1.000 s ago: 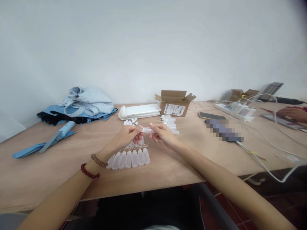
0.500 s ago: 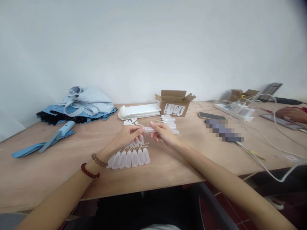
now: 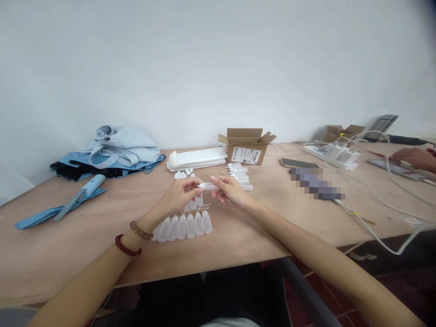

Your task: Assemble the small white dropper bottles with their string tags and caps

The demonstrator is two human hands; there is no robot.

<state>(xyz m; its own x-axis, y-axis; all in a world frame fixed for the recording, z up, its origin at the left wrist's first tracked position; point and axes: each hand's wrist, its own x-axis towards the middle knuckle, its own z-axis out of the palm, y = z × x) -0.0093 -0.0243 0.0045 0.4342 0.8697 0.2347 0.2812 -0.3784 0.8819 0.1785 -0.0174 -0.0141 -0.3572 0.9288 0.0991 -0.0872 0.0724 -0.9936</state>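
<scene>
Over the middle of the table, my right hand is closed around a small translucent plastic bottle lying sideways. My left hand pinches the white cap at the bottle's left end; whether the cap is fully seated I cannot tell. A thin cord shows by the left fingers. Below the hands lies a row of similar translucent bottles with pale cords, part of it hidden by my left wrist. Beyond the left fingers sits a small pile of white caps. Several more bottles lie past my right hand.
Behind stand a stack of white flat packs and an open cardboard box. A blue umbrella and a pale cloth bag lie left. Rightward are a phone, a power strip, cables and another person's hand.
My left fingers have shifted slightly and opened a little, so the white cap at the bottle's end now shows. My right hand keeps its hold. The view has moved slightly.
</scene>
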